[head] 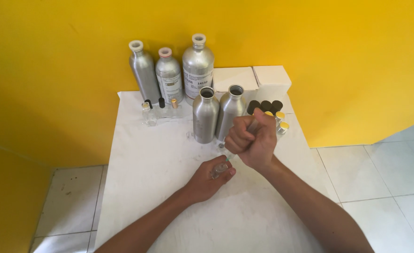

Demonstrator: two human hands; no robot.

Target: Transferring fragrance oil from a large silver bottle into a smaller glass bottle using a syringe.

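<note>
My right hand (253, 139) is balled into a fist around a syringe (250, 129), its thin tip slanting down toward my left. My left hand (210, 178) is curled round a small clear glass bottle (219, 170), pinning it upright on the white desk (146, 154), right under that tip. Just behind my fist stand two open aluminium bottles (205, 115), side by side. Beside them, to the right, gold-capped vials (282, 126) and black caps (265, 106). Further back against the yellow wall (52, 70), three capped aluminium bottles (168, 75), two white boxes (235, 78), and a few small perfume bottles (149, 114) on the left.
</note>
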